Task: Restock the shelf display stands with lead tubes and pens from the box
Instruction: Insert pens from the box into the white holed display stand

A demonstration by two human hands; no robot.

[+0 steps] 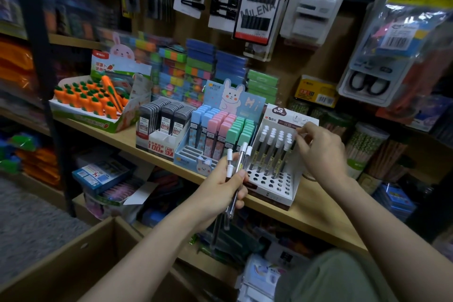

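Pens [241, 154] with white caps are the thing we work with now, and a small bundle of them sits in our left hand [224, 186], the fingers curled around the clear barrels, just in front of the shelf [326, 218] edge. Going from the left, the cardboard box [73, 260] is low beside us, then the lead tube stands [196, 127] look well filled. To the right of them is the pen stand [277, 176], with pens upright in the back rows and many empty holes in the front rows. Our right hand [321, 152] is at the far right column of this stand, thumb and fingers pinched together near a pen cap; whether they really hold a pen we cannot tell.

To do this step well, we should take one pen at a time from the bundle, keep it upright with the cap on top, and fill the holes from the back to the front, so our hands do not knock the standing pens. We think the stand could slide, so a light push is enough.
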